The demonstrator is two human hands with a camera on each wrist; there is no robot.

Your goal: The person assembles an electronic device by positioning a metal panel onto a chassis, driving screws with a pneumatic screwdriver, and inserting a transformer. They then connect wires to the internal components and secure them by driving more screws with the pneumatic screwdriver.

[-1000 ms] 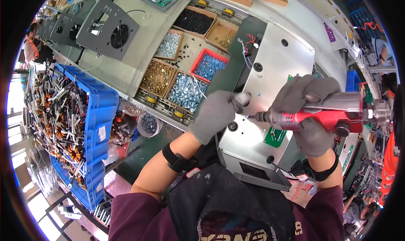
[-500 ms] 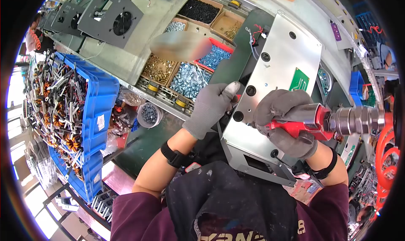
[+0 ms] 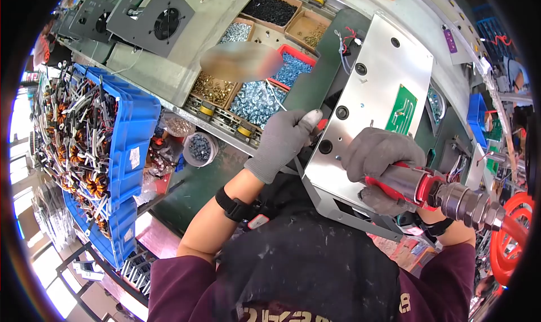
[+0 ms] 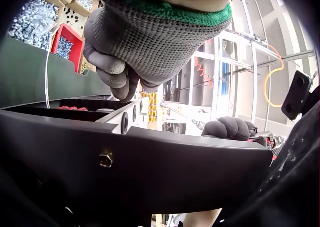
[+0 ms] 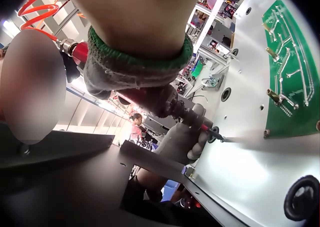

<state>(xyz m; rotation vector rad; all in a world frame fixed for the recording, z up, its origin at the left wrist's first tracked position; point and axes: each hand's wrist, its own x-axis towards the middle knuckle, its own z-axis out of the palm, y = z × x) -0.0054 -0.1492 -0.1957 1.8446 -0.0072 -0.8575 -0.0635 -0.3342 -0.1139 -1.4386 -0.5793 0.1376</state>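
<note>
A gloved right hand [image 3: 383, 153] is wrapping its grip around a red-and-silver power screwdriver [image 3: 403, 184], holding it low over the bright metal panel [image 3: 383, 74] of a case in front of the worker. The screwdriver's bit [image 5: 214, 133] is pointing at the panel; whether it is touching is too small to tell. The gloved left hand [image 3: 282, 141] is curling its fingers just beside the panel's edge; whether that grip is pinching anything, the views cannot tell. Black round feet [image 3: 341, 113] are lining the panel between the hands, and a green circuit board [image 3: 401, 109] is lying flat on it. Beyond the left hand, a red bin [image 3: 309, 60] is holding bluish hardware among cardboard boxes. Farther left, a dark panel with a fan [image 3: 143, 31] is resting on the gray surface [image 3: 163, 68], while a blue crate [image 3: 135, 124] is brimming with wired parts. At far right, an orange-red hose [image 3: 493, 254] is coiling.
</note>
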